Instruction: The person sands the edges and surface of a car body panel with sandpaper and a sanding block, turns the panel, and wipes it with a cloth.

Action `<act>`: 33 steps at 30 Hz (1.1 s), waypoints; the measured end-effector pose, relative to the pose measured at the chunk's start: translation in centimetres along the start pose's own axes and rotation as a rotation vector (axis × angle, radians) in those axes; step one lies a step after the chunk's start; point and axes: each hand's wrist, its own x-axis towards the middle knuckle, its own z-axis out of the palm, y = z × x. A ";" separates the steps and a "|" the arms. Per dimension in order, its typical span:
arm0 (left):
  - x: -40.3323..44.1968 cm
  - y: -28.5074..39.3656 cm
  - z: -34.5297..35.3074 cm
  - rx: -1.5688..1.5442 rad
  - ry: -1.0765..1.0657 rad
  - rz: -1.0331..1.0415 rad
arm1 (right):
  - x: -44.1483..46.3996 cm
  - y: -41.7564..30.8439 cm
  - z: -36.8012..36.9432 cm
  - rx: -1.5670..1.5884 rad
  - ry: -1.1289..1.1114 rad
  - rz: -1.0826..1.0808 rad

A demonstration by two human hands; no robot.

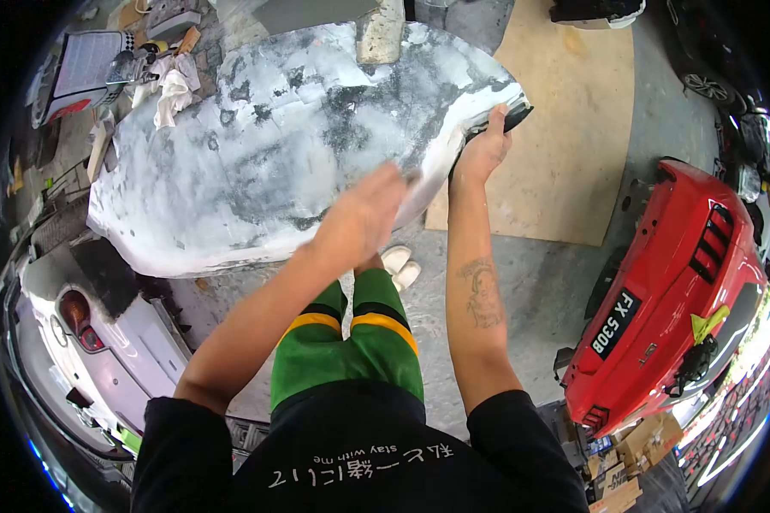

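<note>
A large curved car body panel (257,154), patchy white and grey, spans the upper middle of the head view. My right hand (486,147) grips its right end, the thumb on the pale upper face and the fingers hidden around the dark edge. Over the panel's near right edge, my left hand (364,214) is curled and partly smeared by motion. Something small and greyish shows at its fingertips, too blurred to name.
A sheet of brown board (565,128) lies on the floor to the right. Beyond it is a red car (667,299). A white car part with a tail light (85,316) stands at left. Crumpled white cloth (175,94) and tools sit upper left. A stained block (380,34) overlaps the panel's far edge.
</note>
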 end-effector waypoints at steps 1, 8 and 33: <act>-0.7 0.1 0.5 0.070 -0.048 0.103 | 0.1 0.0 0.2 -0.009 -0.007 -0.030; -1.6 -1.2 0.9 0.148 -0.282 0.135 | 0.7 0.6 -0.2 -0.123 0.018 -0.035; -2.1 -1.6 -0.9 -0.137 -0.344 0.124 | -2.0 -0.4 -0.3 -0.235 -0.092 0.271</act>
